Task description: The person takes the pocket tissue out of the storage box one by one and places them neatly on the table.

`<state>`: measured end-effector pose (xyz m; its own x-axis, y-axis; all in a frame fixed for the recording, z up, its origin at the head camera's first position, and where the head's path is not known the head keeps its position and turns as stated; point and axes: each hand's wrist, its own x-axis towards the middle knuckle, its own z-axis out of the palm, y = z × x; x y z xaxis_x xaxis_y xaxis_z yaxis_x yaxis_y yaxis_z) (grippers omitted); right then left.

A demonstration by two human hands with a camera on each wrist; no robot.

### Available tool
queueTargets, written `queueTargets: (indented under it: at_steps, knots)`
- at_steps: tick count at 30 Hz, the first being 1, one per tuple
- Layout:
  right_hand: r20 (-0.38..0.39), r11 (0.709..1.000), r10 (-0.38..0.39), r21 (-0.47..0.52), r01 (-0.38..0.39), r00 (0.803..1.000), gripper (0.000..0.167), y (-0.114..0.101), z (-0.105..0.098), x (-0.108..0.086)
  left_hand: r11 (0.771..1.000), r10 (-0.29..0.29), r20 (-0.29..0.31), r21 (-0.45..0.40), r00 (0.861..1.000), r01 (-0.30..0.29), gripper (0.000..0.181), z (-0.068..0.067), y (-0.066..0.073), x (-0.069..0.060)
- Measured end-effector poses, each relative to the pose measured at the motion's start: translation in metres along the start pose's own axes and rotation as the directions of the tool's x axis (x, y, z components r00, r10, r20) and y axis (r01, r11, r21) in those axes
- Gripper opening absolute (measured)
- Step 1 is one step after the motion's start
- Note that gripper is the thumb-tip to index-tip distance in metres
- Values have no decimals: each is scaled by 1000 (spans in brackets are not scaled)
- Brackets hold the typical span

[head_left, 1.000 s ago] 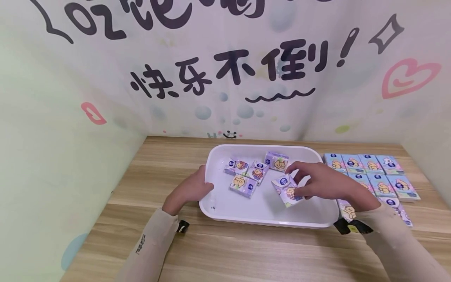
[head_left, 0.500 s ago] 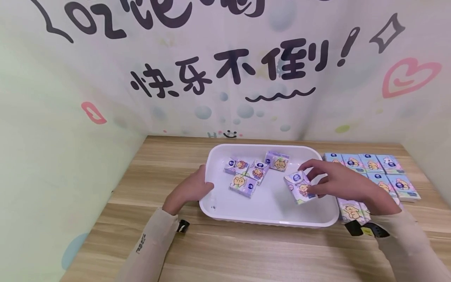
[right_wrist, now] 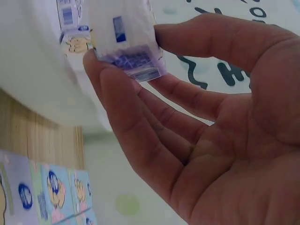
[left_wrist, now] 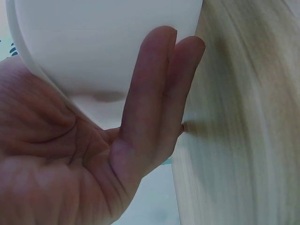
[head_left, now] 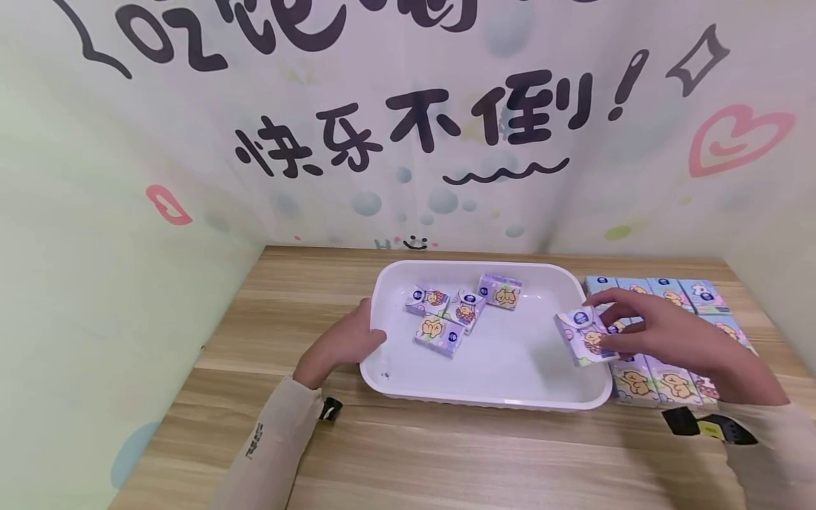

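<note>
A white plastic tub (head_left: 491, 375) stands on the wooden table, several small purple tissue packs (head_left: 440, 335) lying scattered inside it. My left hand (head_left: 347, 336) holds the tub's left end, thumb over the rim; in the left wrist view its long fingers lie against the tub's outer wall (left_wrist: 93, 37). Over the tub's right rim, my right hand (head_left: 676, 336) pinches a purple tissue pack (head_left: 583, 336) between thumb and fingers. The right wrist view shows the underside of that pack (right_wrist: 124, 28), its white wrapper and purple end facing the camera.
To the right of the tub, rows of tissue packs lie flat, blue packs (head_left: 704, 296) at the back and purple packs (head_left: 676, 386) in front. My right hand covers part of them. A printed cloth (head_left: 408, 205) hangs behind the table.
My right hand has carried the tissue pack rightward, from over the tub's middle to its right rim. The left hand and the tub have stayed still.
</note>
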<state>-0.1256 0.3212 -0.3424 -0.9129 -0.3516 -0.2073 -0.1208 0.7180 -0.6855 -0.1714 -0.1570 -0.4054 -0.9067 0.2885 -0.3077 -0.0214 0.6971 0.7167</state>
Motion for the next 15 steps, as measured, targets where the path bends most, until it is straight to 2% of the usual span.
queueTargets:
  at_steps: [6, 15]
  knots:
    - [-50, 1000, 14, 28, -13, 999, 66, 25, -7, -13, 1000, -1, 0, 2, 1000, 1, 70, 0, 1, 0]
    - [-113, 998, 56, 16, -55, 992, 58, 61, -19, -27, 1000, -15, 4, -11, 1000, 15, 70, 0, 1, -1]
